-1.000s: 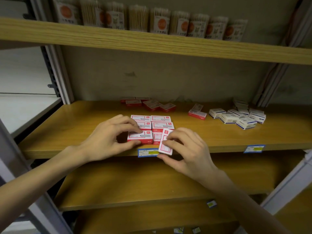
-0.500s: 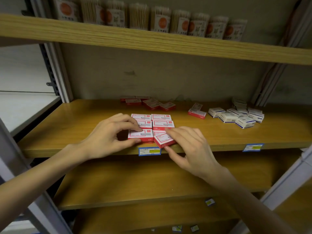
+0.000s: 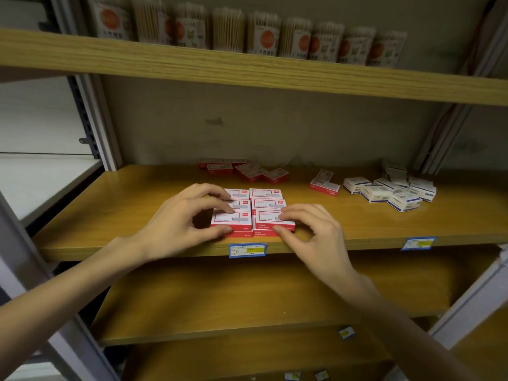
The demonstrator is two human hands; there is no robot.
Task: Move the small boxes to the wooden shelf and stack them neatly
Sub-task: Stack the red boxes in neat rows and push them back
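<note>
Small red-and-white boxes (image 3: 265, 193) lie in two neat columns near the front of the wooden shelf (image 3: 110, 210). My left hand (image 3: 178, 221) pinches the front left box (image 3: 229, 220), thumb at its front edge and fingers at its back. My right hand (image 3: 316, 232) pinches the front right box (image 3: 268, 219), which lies flat on top of another box. Loose red boxes (image 3: 247, 170) sit at the back of the shelf, and two more red boxes (image 3: 324, 184) lie to the right.
A heap of white-and-blue boxes (image 3: 390, 192) sits at the shelf's right. Packs of cotton swabs (image 3: 264, 37) line the shelf above. Blue price labels (image 3: 247, 250) stick to the front edge. Lower wooden shelves (image 3: 220, 303) run beneath, and metal uprights stand at both sides.
My right hand has turned the tilted red box flat and set it on the front right stack, square with its neighbour. My left hand has stayed on the front left box.
</note>
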